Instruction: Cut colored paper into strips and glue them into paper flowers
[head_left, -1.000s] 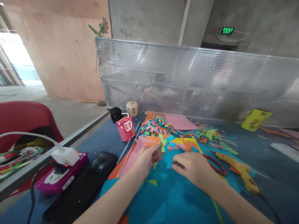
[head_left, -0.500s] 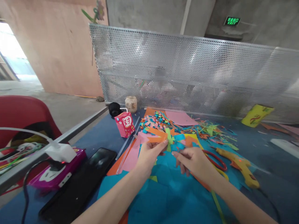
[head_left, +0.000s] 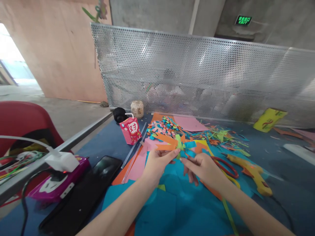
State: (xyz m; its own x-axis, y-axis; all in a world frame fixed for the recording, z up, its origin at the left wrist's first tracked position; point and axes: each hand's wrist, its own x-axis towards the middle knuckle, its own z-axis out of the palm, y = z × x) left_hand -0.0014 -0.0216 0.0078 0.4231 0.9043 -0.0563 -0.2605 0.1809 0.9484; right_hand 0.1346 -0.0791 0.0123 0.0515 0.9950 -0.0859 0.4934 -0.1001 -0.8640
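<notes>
Both hands meet over the blue paper at the middle of the table. Between them is a paper flower with green, blue and orange strips fanning out from its centre. My left hand pinches its near left side between thumb and fingers. From the right, my right hand has thumb and forefinger closed on its lower right edge. The exact contact under the fingertips is hidden. Just beyond lies a heap of small coloured paper curls.
Right of the hands lie red-handled scissors and a yellow glue gun. Paper scraps spread behind. On the left are a pink drink carton, a black phone and a purple power strip. A perforated metal screen closes the back.
The fingertips of both hands have come slightly closer together at the flower's centre. Otherwise the view has only shifted a little.
</notes>
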